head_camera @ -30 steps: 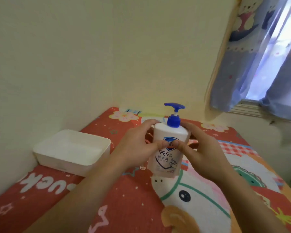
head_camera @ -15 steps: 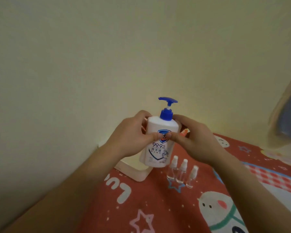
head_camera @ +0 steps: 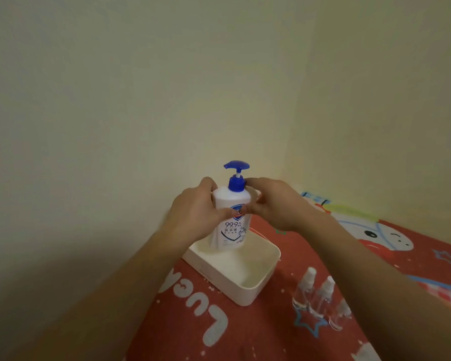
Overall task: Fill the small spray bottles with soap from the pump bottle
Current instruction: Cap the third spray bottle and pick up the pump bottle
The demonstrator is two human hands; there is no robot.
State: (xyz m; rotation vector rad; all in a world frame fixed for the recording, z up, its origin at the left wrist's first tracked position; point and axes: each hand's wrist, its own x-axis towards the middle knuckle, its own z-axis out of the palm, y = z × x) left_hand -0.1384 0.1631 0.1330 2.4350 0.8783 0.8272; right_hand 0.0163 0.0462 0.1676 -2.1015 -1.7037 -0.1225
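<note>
White tray [head_camera: 255, 293] on red cartoon cloth [head_camera: 245, 332], in the corner of cream walls [head_camera: 141, 100].

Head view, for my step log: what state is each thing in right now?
Pump bottle: upright, blue pump on, held over the tray.
Left hand: grips the bottle's side.
Right hand: holds the bottle's other side, fingers by the blue collar.
White tray: open, on the red cloth.
Spray bottles: upright, caps on, clear, untouched.
</note>
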